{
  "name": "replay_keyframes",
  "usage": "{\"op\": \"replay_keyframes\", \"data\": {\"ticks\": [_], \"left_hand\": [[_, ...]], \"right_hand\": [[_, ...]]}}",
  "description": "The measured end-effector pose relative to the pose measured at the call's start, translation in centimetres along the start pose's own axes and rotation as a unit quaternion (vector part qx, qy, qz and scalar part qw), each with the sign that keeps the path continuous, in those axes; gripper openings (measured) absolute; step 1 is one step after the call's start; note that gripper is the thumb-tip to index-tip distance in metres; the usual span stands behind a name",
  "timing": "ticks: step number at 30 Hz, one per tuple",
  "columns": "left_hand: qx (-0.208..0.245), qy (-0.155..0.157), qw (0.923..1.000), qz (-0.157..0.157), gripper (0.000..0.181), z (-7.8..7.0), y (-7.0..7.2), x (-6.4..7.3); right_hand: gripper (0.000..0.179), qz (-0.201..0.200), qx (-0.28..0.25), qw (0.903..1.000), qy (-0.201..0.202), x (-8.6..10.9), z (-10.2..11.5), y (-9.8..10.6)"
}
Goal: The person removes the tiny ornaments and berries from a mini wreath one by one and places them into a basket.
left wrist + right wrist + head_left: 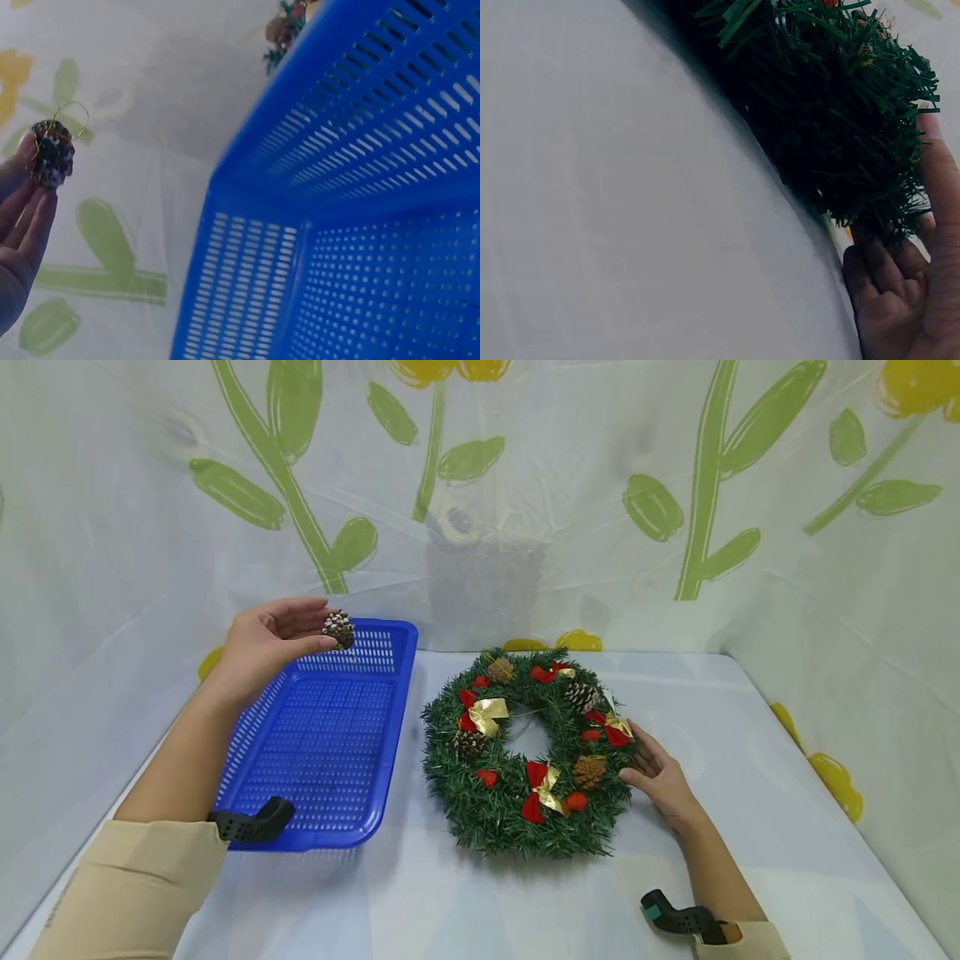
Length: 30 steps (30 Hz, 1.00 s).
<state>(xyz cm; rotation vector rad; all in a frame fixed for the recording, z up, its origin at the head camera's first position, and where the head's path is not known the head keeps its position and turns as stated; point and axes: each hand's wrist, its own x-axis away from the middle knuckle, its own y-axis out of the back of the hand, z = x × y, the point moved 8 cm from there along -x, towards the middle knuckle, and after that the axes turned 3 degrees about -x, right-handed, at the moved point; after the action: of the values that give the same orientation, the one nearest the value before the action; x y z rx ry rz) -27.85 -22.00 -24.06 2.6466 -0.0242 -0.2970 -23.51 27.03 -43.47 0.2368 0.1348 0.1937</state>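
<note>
Between thumb and fingertips, my left hand (258, 639) pinches a small white-tipped pine cone (339, 629) above the far end of a blue plastic basket (381, 810). The left wrist view shows a thin gold loop (84, 112) on this pine cone. At the right edge of a green Christmas wreath (457, 802), my right hand (663, 785) grips the greenery, thumb on the near side and fingers partly hidden under it. Red and gold bows (542, 792), pine cones (588, 772) and red berry-like pieces (576, 802) decorate the wreath, which lies flat on the table.
The white table (697, 693) carries the basket on the left and the wreath at its middle. A pale flower-patterned sheet (555, 502) hangs behind and along both sides. Black wrist mounts (258, 821) sit on both forearms.
</note>
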Motion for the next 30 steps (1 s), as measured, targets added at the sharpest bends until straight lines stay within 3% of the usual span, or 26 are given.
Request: {"op": "replay_keyframes", "data": {"ticks": [2, 7, 9, 14, 20, 25, 30], "left_hand": [[0.008, -0.002, 0.9999, 0.007, 0.054, 0.7, -0.1, -0.4], [0.108, 0.004, 0.9940, 0.012, 0.046, 2.8, -0.3, -1.3], [0.122, 0.016, 0.9923, 0.018, 0.047, 3.7, -0.4, -1.6], [0.055, 0.059, 0.9941, 0.072, 0.058, 6.5, -0.8, -1.8], [0.015, 0.085, 0.9869, 0.136, 0.065, 9.6, -0.7, -1.8], [0.030, 0.096, 0.9846, 0.143, 0.066, 11.3, -1.0, -1.7], [0.049, 0.123, 0.9822, 0.134, 0.066, 12.9, -2.3, -1.3]], "right_hand": [[0.074, 0.001, 0.000, 1.0000, 0.000, 0.0, 0.0, 0.0], [0.073, 0.000, 0.002, 1.0000, 0.003, 0.0, 0.0, 0.1], [0.073, 0.000, 0.004, 1.0000, 0.005, 0.0, 0.0, 0.1], [0.073, -0.003, 0.004, 1.0000, 0.001, 0.1, 0.0, 0.0], [0.073, -0.004, 0.002, 1.0000, -0.003, 0.0, 0.0, -0.2], [0.073, -0.004, 0.002, 1.0000, -0.006, 0.0, -0.1, -0.1], [0.074, -0.001, 0.007, 1.0000, -0.005, 0.0, 0.2, 0.0]]}}
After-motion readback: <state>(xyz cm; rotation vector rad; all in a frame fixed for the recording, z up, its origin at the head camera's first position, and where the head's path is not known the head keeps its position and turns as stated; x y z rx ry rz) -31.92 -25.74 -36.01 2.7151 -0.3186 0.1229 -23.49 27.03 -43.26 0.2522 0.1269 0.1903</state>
